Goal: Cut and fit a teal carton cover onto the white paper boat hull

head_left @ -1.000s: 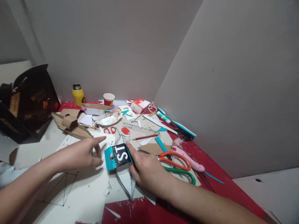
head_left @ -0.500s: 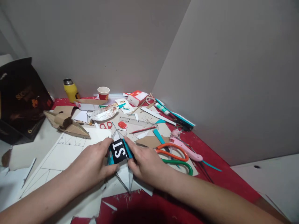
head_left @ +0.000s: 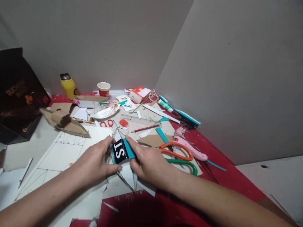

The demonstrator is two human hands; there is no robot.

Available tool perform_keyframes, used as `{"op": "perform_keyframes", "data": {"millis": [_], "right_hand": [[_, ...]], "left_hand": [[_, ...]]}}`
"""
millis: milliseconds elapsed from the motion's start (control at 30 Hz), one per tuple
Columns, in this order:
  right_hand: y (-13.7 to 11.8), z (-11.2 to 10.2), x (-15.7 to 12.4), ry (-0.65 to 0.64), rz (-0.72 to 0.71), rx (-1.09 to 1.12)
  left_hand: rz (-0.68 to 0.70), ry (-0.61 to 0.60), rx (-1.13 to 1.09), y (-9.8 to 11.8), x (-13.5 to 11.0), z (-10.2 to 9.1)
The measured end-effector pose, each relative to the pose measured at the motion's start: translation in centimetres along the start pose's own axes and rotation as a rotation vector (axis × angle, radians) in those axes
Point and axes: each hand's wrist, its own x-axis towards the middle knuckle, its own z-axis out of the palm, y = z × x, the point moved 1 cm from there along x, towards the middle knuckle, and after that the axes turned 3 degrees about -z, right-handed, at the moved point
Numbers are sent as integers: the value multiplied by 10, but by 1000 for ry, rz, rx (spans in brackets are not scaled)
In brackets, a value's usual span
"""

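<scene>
Between my hands is a teal-and-black printed card strip with white letters, bent into an arch. It sits across the middle of a white, pointed, boat-shaped card piece with dark edges. My left hand grips the strip's left side, thumb low and fingertips at the upper edge. My right hand presses the right side, its index finger along the top and thumb below. Both hands hide parts of the white piece's sides. Right of my right hand lie scissors with orange and green handles, their blades hidden.
A brown cardboard boat shape rests on the left, near a drawn plan sheet. Behind are a yellow bottle, a paper cup, a ruler and a red pencil. A pink glue gun lies right; a dark box stands left.
The view has shifted slightly. The printed strip has tilted and now shows more teal on its right side, with its lower edge arched. Both hands keep their hold.
</scene>
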Motion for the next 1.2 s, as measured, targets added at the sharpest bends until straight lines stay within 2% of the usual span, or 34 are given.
{"op": "perform_keyframes", "data": {"millis": [167,367,700,900,1200], "right_hand": [[4,2,0,-19,31,37],[7,0,-2,-3,60,99],[4,4,1,-59,102,48],[4,1,3,-99,181,164],[3,-11,-1,-108,101,196]], "left_hand": [[-45,-49,-9,4,-1,-6],[-25,-93,-35,-6,2,-2],[-23,-98,-51,-10,1,1],[-51,-105,-98,-7,1,-2],[-48,-153,-93,-4,-1,-5]]}}
